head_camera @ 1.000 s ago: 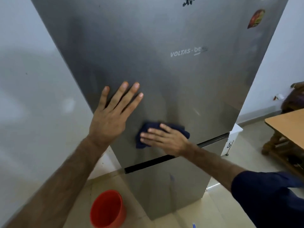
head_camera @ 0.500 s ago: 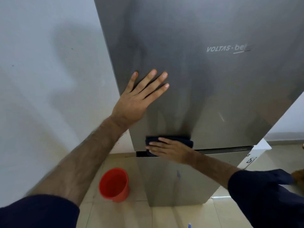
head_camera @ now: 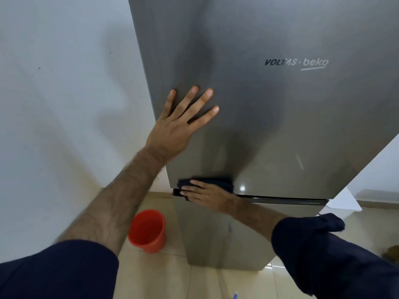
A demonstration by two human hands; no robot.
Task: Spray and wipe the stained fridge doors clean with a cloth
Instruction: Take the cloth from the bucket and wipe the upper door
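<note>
The grey steel upper fridge door [head_camera: 269,117] fills the middle and right of the head view, with the lower fridge door [head_camera: 207,238] beneath a dark gap. My left hand [head_camera: 181,126] lies flat on the upper door near its left edge, fingers spread, holding nothing. My right hand [head_camera: 205,195] presses a dark blue cloth [head_camera: 224,182] against the bottom edge of the upper door, right above the gap. Most of the cloth is hidden under the hand. A small bluish mark shows on the lower door.
A red bucket [head_camera: 148,230] stands on the tiled floor left of the fridge. A white wall [head_camera: 64,104] runs along the left. A white box [head_camera: 343,201] sits behind the fridge's right side. A blue tip [head_camera: 235,296] pokes up at the bottom edge.
My right hand has slid the cloth down the upper door to its bottom edge. My left hand stays flat on the door. The view has shifted left.
</note>
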